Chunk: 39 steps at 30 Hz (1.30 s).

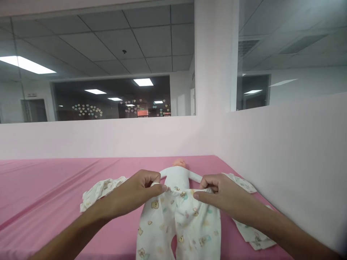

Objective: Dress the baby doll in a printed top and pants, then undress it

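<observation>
Small white baby pants (189, 220) with a bear print hang spread between my two hands, legs toward me. My left hand (143, 187) pinches the left end of the elastic waistband between thumb and fingers. At the waistband's right end, my right hand (214, 189) grips in the same way. Behind the pants a baby doll (177, 177) in a white long-sleeved top lies on its back, head away from me and arms out to the sides. Its lower body is hidden by the pants.
A pink sheet (54, 195) covers the surface. Crumpled printed cloth (103, 191) lies left of the doll. To the right are a printed white cloth (241, 182) and folded printed clothing (252, 233), partly behind my right arm. Pale walls (108, 139) with windows stand behind and right.
</observation>
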{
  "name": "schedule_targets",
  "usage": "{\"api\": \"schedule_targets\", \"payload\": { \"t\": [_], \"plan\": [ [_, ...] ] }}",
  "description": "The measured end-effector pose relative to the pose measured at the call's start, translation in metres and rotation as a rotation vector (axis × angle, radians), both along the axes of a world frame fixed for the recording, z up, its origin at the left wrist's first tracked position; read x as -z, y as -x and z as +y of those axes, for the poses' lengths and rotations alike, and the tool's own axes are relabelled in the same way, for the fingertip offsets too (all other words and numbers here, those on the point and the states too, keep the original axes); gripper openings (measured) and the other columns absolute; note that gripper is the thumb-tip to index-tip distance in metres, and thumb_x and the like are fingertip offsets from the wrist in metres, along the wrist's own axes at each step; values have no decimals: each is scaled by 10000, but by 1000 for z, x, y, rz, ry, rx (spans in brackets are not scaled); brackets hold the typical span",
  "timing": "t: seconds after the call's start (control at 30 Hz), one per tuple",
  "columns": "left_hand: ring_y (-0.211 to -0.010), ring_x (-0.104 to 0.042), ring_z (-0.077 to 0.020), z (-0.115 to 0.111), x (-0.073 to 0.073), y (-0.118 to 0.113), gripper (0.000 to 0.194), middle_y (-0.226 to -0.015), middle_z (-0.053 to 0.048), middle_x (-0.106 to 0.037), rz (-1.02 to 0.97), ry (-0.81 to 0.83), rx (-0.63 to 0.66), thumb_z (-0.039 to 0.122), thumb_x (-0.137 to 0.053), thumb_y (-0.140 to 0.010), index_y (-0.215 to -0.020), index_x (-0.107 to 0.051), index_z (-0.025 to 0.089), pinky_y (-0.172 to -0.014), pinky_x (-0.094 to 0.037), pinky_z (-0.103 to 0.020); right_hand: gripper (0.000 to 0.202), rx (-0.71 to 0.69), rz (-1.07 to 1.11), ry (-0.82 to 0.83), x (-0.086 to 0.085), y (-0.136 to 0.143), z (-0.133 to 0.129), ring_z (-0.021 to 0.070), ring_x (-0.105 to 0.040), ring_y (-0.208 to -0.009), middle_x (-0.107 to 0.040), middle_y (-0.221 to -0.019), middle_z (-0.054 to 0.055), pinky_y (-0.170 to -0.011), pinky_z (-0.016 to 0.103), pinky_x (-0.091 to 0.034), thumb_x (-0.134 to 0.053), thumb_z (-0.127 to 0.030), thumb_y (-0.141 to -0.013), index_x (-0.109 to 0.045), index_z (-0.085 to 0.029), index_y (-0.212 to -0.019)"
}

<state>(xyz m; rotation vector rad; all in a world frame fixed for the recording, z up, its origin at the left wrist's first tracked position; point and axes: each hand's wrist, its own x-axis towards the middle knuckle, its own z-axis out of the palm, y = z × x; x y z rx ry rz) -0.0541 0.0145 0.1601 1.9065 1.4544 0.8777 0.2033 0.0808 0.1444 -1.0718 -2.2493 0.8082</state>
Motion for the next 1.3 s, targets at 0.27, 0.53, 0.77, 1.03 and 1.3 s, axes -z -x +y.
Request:
{"api": "schedule_targets", "payload": {
  "t": [0.27, 0.53, 0.77, 1.03, 1.3],
  "plan": [
    [-553, -398, -76, 2, 3, -5, 404, -611, 46, -447, -208, 45, -74, 465, -650, -813, -653, -427, 169, -517, -281, -203, 268, 171, 147, 120, -19, 5, -19, 99, -429, -599, -505, -670, -27, -534, 223, -300, -615, -443, -817, -554, -187, -768],
    [-619, -590, -117, -17, 16, -47, 258, -710, -8, -633, -397, 63, 129, 411, -605, -875, -807, -617, 162, -628, -482, -253, 228, -101, 414, 303, 5, 20, -38, 162, -607, -797, -652, -871, 29, -731, 262, -495, -611, -364, -828, -593, -209, -994],
    [-683, -553, -106, -21, 25, -46, 252, -784, 0, -610, -314, -2, 95, 429, -581, -896, -888, -636, 183, -649, -487, -237, 173, 1, 294, 173, 10, 10, -41, 173, -607, -783, -642, -817, 40, -669, 255, -487, -558, -331, -853, -617, -200, -948],
    [-761, -595, -124, -25, 36, -53, 145, -853, 5, -657, -234, -41, 93, 358, -575, -903, -934, -620, 224, -693, -476, -238, 253, -61, 200, 91, 17, 15, -60, 173, -615, -792, -655, -920, 27, -663, 266, -474, -633, -273, -765, -582, -225, -1008],
    [-716, -568, -145, -34, 38, -43, 260, -938, -6, -658, 267, -229, 91, 386, -585, -867, -1111, -633, 311, -640, -435, -248, 123, -67, -158, -153, 26, 0, -49, 176, -575, -841, -637, -975, 26, -681, 273, -400, -619, -249, -810, -613, -227, -931]
  ]
}}
